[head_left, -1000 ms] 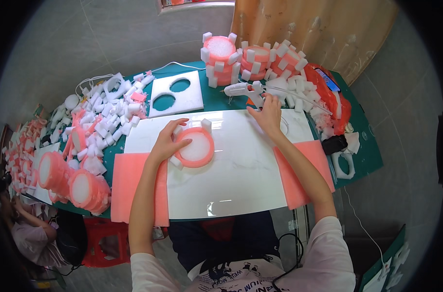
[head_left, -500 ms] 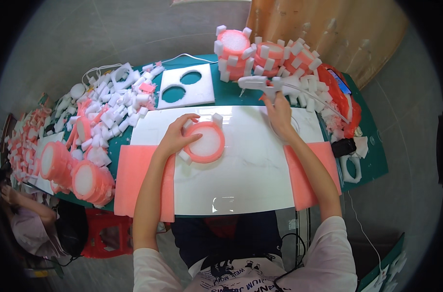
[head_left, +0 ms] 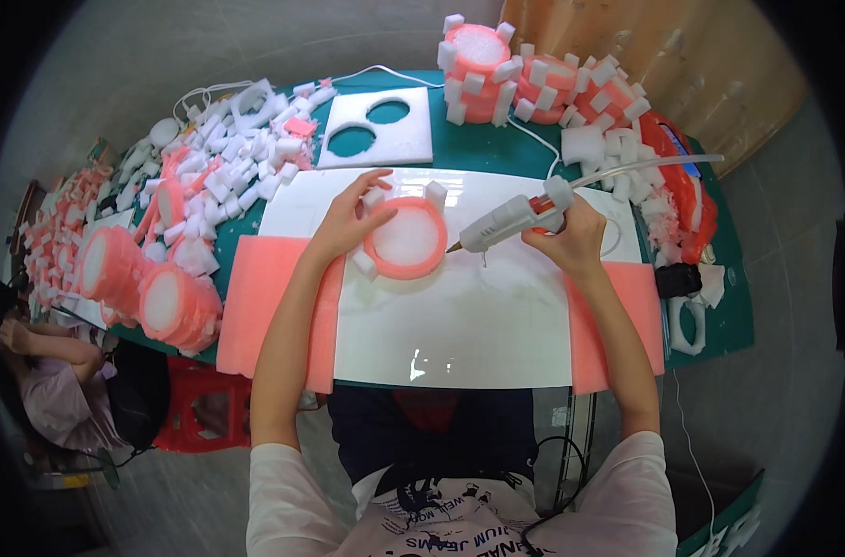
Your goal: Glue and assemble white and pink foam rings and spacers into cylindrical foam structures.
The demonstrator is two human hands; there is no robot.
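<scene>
Pink-rimmed foam disc (head_left: 408, 238) lies flat on the glossy white board (head_left: 460, 325), left of its centre and toward the far edge; white blocks sit at its rim, one at upper right (head_left: 435, 194), one at upper left (head_left: 373, 199), one at lower left (head_left: 363, 265). Left hand (head_left: 348, 227) half open, thumb over the rim at upper left, fingers reaching past the block there; cannot tell whether they pinch it or only steady it. Right hand (head_left: 576, 237) closed round the handle of a white glue gun (head_left: 508, 224), nozzle pointing left and down at the disc's right side; contact or a slight gap, cannot tell. Clear glue stick (head_left: 669, 162) juts from the gun's rear. Judgement on good practice: hold the disc down with light thumb pressure, since foam of this kind probably dents and may slide on so smooth a board. Keep the nozzle just off the rim; hot metal lingering there could melt the foam. A small, even dab seems better than a long squeeze, with the tip lifted cleanly so strings don't trail across the white face. Left fingers best kept clear of the nozzle, and the white cord (head_left: 539, 139) loose behind the gun.
</scene>
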